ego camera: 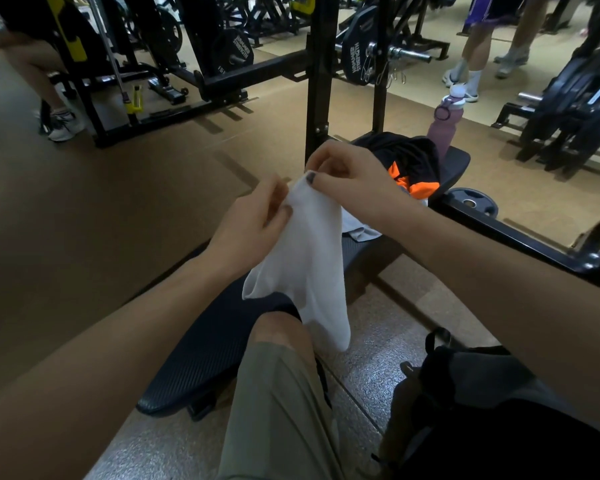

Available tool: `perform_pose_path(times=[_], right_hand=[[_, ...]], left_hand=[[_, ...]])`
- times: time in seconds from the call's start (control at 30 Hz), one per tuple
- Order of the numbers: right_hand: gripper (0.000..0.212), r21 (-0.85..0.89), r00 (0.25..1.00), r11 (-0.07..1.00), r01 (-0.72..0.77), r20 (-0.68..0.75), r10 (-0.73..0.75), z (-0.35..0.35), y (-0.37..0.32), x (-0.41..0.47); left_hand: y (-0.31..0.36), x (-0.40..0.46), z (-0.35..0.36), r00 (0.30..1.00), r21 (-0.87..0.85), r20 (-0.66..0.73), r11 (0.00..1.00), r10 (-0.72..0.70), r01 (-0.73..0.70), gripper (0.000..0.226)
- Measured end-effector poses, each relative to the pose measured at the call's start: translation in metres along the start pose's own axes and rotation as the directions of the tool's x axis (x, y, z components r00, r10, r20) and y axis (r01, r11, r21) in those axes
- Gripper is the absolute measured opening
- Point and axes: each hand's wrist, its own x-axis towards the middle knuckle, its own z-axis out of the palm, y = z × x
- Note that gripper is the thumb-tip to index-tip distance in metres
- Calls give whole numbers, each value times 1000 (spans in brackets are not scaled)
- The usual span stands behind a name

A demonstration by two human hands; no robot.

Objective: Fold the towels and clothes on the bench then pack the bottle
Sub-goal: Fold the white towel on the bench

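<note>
White towel [307, 258] hangs over near end of black bench [205, 348], top edge pinched by both hands. Left hand [253, 220] grips left corner, fingers curled; right hand [347, 174] pinches right corner, wrist bent down. Black-orange clothes [409, 164] heaped on far bench end, pink bottle [444, 123] just behind.

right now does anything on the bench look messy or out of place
Yes: the black and orange garment lies crumpled in a heap at the far end of the black padded bench, unfolded, beside the upright mauve water bottle.
</note>
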Motion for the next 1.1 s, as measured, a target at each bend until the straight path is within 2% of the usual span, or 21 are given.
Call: perform_pose_path(times=[0.07, 0.17, 0.37, 0.57, 0.63, 0.73, 0.9, 1.1], right_hand=[[13, -91, 998, 995, 29, 50, -25, -3, 0, 2], [12, -222, 994, 971, 92, 81, -75, -6, 2, 5], [15, -205, 989, 971, 125, -47, -137, -6, -1, 9], [16, -175, 983, 978, 112, -126, -135, -9, -2, 9], [15, -183, 981, 977, 112, -138, -139, -9, -2, 10], [15, -191, 976, 976, 103, -168, -136, -10, 0, 11], [15, -174, 954, 985, 9, -294, -61, -19, 11, 15], [14, -99, 932, 983, -153, -346, 110, -32, 44, 15]], left_hand=[[1, 1, 0, 1000, 39, -6, 999, 26, -25, 1], [2, 3, 0, 998, 95, -2, 994, 61, -61, 3], [-4, -6, 3, 998, 251, 39, 966, 53, -61, 25], [-25, -20, 11, 1000, 336, 3, 942, 21, -21, 13], [-34, -24, 13, 1000, 429, 4, 903, -3, 1, 19], [-45, -30, 12, 999, 470, 38, 883, -37, 14, 24], [-76, -48, 0, 993, 565, 106, 825, -54, -15, 24], [-99, -55, -30, 998, 498, 27, 866, -63, 41, 22]])
